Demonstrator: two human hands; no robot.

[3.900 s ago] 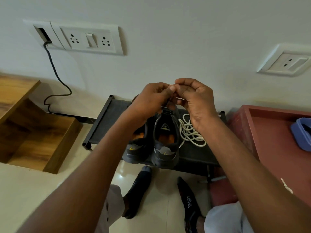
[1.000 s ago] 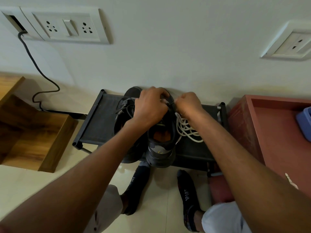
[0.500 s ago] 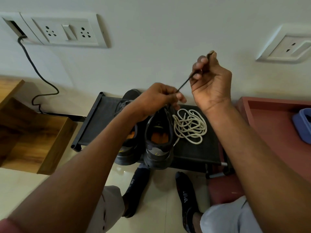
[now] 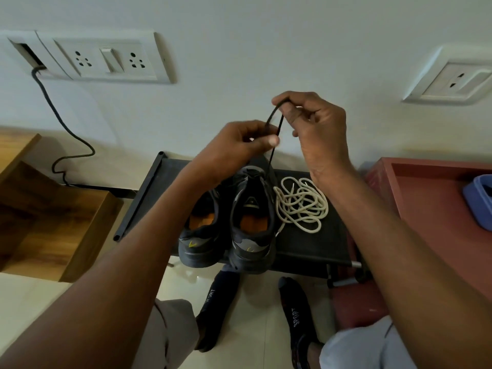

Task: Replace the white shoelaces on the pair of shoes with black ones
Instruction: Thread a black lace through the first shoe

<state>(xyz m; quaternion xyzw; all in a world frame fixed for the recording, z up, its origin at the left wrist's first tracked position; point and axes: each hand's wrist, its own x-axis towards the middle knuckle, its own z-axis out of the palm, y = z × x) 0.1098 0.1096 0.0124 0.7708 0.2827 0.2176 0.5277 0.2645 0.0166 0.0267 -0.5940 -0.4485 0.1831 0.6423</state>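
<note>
White wall behind with a socket plate [image 4: 103,59] upper left, a second socket [image 4: 452,81] upper right, and a black cable [image 4: 64,129] running down to the tiled floor. Low black shoe rack [image 4: 306,249] against the wall serves as the worktop; wooden unit [image 4: 53,222] to its left, red tray [image 4: 439,203] to its right with a blue container [image 4: 479,201] at the frame edge.

Pair of dark shoes [image 4: 229,222] sits on the rack, heels toward the camera, touching side by side. White laces [image 4: 300,203] lie in a loose pile on the rack just beside the right-hand shoe, so removal looks done, at least for one shoe; can't tell whether the pile is one lace or two.

Black lace [image 4: 273,145] rises from the upper eyelet area of the right-hand shoe into a small loop between the hands. Left hand [image 4: 239,145] grip: thumb and fingers pinching the lace low on the loop. Right hand [image 4: 314,123] grip: fingertips pinching the top of the loop, other fingers loosely curled.

Judgement: black lacing on this shoe is at or near the top, likely in the tying stage. Lacing on the left-hand shoe is mostly hidden by the forearm, so its status is unclear. Remaining: finish the knot, confirm the other shoe.
</note>
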